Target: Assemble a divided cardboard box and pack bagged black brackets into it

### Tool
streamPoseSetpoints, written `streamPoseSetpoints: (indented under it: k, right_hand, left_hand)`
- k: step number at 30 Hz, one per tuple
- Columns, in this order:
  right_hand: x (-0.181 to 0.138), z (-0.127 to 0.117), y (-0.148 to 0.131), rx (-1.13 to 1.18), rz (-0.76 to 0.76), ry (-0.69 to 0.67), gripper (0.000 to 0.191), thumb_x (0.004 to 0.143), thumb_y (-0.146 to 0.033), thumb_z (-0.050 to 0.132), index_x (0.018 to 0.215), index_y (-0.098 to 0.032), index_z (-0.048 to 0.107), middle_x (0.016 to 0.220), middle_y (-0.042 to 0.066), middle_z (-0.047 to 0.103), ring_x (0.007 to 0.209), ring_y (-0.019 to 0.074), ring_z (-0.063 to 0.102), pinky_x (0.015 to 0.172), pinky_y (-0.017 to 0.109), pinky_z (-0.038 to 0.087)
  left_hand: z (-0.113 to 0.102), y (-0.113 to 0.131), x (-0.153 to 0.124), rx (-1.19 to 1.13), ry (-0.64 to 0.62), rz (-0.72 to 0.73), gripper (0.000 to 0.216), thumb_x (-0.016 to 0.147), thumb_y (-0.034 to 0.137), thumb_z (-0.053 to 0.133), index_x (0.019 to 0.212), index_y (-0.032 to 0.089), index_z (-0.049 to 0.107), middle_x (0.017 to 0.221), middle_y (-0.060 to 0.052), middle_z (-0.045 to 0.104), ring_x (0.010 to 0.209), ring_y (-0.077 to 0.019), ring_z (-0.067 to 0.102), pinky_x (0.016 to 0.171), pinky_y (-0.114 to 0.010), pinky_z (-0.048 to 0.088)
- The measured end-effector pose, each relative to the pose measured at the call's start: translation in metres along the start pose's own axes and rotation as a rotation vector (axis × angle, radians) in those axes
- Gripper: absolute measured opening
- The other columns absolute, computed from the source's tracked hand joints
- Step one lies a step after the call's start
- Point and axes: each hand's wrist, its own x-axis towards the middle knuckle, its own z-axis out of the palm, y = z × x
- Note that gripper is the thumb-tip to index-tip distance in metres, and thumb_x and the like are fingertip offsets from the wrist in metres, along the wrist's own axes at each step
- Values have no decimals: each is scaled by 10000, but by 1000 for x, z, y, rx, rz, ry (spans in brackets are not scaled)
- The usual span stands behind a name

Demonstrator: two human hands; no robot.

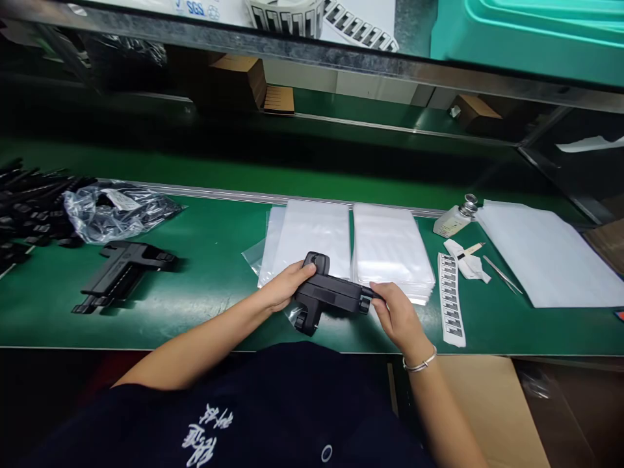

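The black device (338,294) is held between the person's 2 hands, in front of the body and over the near part of the table (209,260). Its long axis runs mostly left to right, dipping slightly toward the right, so each end meets a different grip. The left hand (285,287) is clamped on the wider end, thumb beside a rounded black part; the right hand (397,315) has thumb and forefinger together at the narrower end, pinched on a slim black piece (376,294) too small to identify. Neither hand is nearer, since both touch the device. Just behind it lie 2 stacks of plastic sleeves, the left stack (319,227) and the right stack (390,240), side by side on the green surface. A second black device (119,273) rests well apart to the left, nearer the left hand, with a plastic bag (121,208) behind it. Right of the stacks are a label strip (451,299), tweezers (502,274), a bottle (453,222) and white sheets (550,253). Overhead, a metal-edged shelf (414,73) crosses the view, carrying a label roll (287,19) and a teal tray (536,39).
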Motion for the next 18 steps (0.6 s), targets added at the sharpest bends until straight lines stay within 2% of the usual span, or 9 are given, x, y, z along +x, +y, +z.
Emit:
streamPoseSetpoints:
  k: [2,3,5,7,9,13,15,18]
  right_hand:
    - [3,-1,-1,-64,-114,-39,275,936,-193,494,1184,-263,592,1026,91,627,920,213,617,761,377,545]
    - [4,1,-1,-61,-95,-36,290,938,-181,485,1194,-274,587,1056,93,617,957,214,612,790,387,545]
    - [2,7,0,34,59,20,336,951,-219,482,1276,-289,526,1154,100,597,1067,222,593,862,409,539]
    - [-2,17,0,234,262,57,418,952,-324,506,1363,-277,442,1233,111,586,1136,233,581,899,414,538]
    - [-6,27,-1,433,391,63,477,914,-421,568,1349,-258,463,1231,111,610,1115,241,606,887,394,551]
    - [-11,37,-6,609,403,97,460,815,-417,709,1234,-280,576,1241,81,634,1135,246,611,942,395,534]
    - [-11,35,-7,606,384,84,491,790,-365,746,1246,-296,578,1284,73,621,1181,246,590,987,405,510]
    - [-10,32,-4,552,349,42,533,758,-295,781,1254,-304,586,1298,61,622,1213,245,575,1049,424,467]
  left_hand:
    - [-2,-1,0,-113,-44,-107,643,645,710,694,890,122,603,796,-77,655,732,-193,611,682,-303,477]
    - [-3,0,-1,-127,-54,-89,646,640,702,706,902,120,608,808,-81,660,755,-199,619,697,-304,478]
    - [-4,1,-7,-79,-38,59,676,627,685,732,979,122,608,894,-87,668,862,-223,627,762,-311,478]
    - [-6,2,-14,31,-6,226,727,608,663,761,1079,140,580,1006,-91,659,973,-256,615,832,-334,474]
    - [-8,4,-23,169,-7,335,758,612,616,786,1171,171,532,1091,-93,643,1036,-279,608,882,-371,473]
    - [-20,7,-35,485,-169,594,839,668,468,813,1345,223,381,1214,-129,627,1155,-292,591,983,-421,453]
    - [-27,8,-36,644,-236,779,778,765,409,750,1395,236,327,1262,-141,612,1198,-276,576,1009,-418,448]
    - [-36,8,-36,800,-268,1039,646,896,366,604,1441,241,281,1282,-142,610,1214,-243,572,1052,-427,427]
